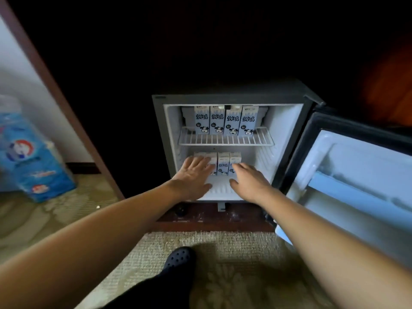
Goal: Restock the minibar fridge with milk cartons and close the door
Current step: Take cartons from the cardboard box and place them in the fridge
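White wire shelf (pixel 225 140) in the fridge (pixel 158 130) carries four milk cartons (pixel 225 120), upright in a row. Below it I see a lower row of cartons (pixel 223 163) on the fridge floor, with both hands at their fronts. My left hand (pixel 194 175) lies flat, fingers spread over the two left ones. My right hand (pixel 249 181) reaches straight fingers to the rightmost. Neither grips anything. The door (pixel 356 175) stands wide open on the right.
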A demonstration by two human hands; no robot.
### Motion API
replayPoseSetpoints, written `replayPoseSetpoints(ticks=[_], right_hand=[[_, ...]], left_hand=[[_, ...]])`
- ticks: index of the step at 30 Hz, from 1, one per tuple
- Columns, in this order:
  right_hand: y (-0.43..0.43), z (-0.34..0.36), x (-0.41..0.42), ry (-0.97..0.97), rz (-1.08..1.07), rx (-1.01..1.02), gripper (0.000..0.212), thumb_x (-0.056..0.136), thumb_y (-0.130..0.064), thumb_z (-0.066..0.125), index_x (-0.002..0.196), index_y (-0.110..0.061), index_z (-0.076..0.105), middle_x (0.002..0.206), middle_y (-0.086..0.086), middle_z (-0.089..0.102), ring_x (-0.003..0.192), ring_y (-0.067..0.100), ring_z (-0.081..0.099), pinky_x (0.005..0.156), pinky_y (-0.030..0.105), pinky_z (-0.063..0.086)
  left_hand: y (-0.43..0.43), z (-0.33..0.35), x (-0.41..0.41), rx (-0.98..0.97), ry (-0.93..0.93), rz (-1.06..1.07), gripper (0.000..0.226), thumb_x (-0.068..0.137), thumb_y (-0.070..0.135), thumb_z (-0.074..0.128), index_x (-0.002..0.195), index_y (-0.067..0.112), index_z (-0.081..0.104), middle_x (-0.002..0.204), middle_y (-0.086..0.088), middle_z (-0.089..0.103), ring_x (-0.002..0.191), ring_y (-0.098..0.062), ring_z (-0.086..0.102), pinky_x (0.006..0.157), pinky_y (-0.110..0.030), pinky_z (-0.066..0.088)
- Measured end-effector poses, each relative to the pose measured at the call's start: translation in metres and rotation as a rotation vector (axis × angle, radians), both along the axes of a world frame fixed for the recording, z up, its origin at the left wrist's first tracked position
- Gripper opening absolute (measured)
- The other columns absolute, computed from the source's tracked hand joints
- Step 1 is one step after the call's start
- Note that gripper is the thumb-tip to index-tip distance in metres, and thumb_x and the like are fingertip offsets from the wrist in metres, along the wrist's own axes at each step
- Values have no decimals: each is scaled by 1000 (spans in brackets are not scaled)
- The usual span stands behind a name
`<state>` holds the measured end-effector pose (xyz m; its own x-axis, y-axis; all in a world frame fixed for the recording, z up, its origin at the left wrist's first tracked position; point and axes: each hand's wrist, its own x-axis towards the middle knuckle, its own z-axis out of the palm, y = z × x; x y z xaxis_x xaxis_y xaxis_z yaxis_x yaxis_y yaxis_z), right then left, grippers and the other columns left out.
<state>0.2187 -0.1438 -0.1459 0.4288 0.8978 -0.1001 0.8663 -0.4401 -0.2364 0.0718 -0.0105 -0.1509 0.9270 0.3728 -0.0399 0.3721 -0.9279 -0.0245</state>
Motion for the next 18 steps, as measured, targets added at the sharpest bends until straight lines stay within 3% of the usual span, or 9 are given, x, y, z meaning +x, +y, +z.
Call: replayPoseSetpoints(ticks=[8, 18], right_hand=[[-26, 67, -104, 4, 241, 20, 61, 104, -36, 44, 157, -16, 23, 161, 5, 29, 147, 27, 27, 116, 47, 30], [-22, 112, -275, 166, 553, 133, 60, 103, -35, 45, 157, -15, 27, 162, 2, 28, 149, 21, 24, 121, 40, 25]], left_hand=[[-45, 48, -142, -11, -37, 189, 68, 97, 48, 50, 156, 23, 25, 162, -2, 23, 151, -23, 12, 122, -47, 5], [-86, 80, -341, 2, -112, 542, 70, 97, 52, 51, 156, 24, 25, 164, 0, 20, 153, -22, 6, 123, -46, 2]])
